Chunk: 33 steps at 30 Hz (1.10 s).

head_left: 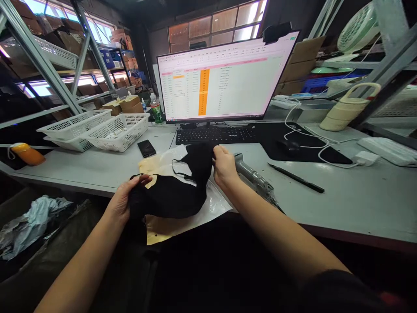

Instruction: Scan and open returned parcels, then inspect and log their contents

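A black bra (177, 191) lies across a clear plastic bag with a tan card insert (169, 224) at the front edge of the grey table (342, 204). My left hand (125, 200) grips the garment's near left end, fingers curled over it. My right hand (224, 167) pinches its far right end, close to the black keyboard (216, 134). A thin black strap loops over the garment's middle.
A grey handheld scanner (254, 178) lies just right of my right wrist, a black pen (296, 177) beyond it. A phone (146, 148) and white baskets (114, 130) sit to the left. A monitor (224, 78) shows a spreadsheet. Tape rolls (345, 111) stand at the right.
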Motion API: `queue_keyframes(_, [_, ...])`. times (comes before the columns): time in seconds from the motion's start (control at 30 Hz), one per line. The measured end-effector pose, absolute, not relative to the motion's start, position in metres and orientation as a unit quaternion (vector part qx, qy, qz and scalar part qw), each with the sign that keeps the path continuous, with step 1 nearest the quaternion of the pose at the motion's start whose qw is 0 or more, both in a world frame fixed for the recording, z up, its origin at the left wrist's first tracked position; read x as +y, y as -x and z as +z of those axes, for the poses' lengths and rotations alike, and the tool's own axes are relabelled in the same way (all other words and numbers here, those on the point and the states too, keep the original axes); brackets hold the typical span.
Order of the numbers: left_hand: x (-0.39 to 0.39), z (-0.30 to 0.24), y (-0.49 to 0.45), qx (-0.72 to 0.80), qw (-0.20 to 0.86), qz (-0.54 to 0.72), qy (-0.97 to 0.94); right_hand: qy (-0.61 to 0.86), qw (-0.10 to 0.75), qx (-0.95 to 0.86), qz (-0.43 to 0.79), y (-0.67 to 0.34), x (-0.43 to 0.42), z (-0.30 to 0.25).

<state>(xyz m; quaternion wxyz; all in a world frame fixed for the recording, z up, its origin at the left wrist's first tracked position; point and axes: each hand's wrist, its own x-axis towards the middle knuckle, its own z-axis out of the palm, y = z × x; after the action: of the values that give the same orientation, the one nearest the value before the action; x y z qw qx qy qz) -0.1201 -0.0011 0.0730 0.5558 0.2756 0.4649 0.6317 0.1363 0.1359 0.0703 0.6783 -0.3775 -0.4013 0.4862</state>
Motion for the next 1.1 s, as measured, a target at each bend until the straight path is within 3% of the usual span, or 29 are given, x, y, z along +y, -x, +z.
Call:
queue_keyframes(0.1, [0.001, 0.071, 0.125, 0.509, 0.552, 0.576, -0.321, 0.387, 0.612, -0.610, 0.322, -0.147, 0.129, 0.077])
queue_keyframes(0.23, [0.005, 0.066, 0.147, 0.580, 0.501, 0.519, -0.377, 0.419, 0.407, -0.811, 0.039, -0.166, 0.126, 0.080])
queue_keyframes(0.37, [0.009, 0.059, 0.181, 0.660, 0.303, 0.382, -0.572, 0.406, 0.404, -0.817, 0.071, -0.177, 0.128, 0.077])
queue_keyframes(0.47, [0.006, 0.054, 0.200, 0.691, 0.252, 0.272, -0.621, 0.398, 0.393, -0.814, 0.157, -0.183, 0.127, 0.070])
queue_keyframes(0.7, [-0.014, 0.031, 0.227, 0.645, 0.440, 0.286, -0.555, 0.467, 0.204, -0.854, 0.107, -0.190, 0.125, 0.046])
queue_keyframes(0.87, [-0.041, 0.010, 0.247, 0.624, 0.563, 0.255, -0.479, 0.474, 0.202, -0.854, 0.071, -0.189, 0.122, 0.040])
queue_keyframes(1.0, [-0.074, -0.003, 0.270, 0.642, 0.579, 0.232, -0.446, 0.479, 0.204, -0.850, 0.076, -0.189, 0.120, 0.040])
queue_keyframes(1.1, [-0.100, -0.008, 0.293, 0.670, 0.563, 0.318, -0.366, 0.488, 0.197, -0.847, 0.072, -0.189, 0.119, 0.039])
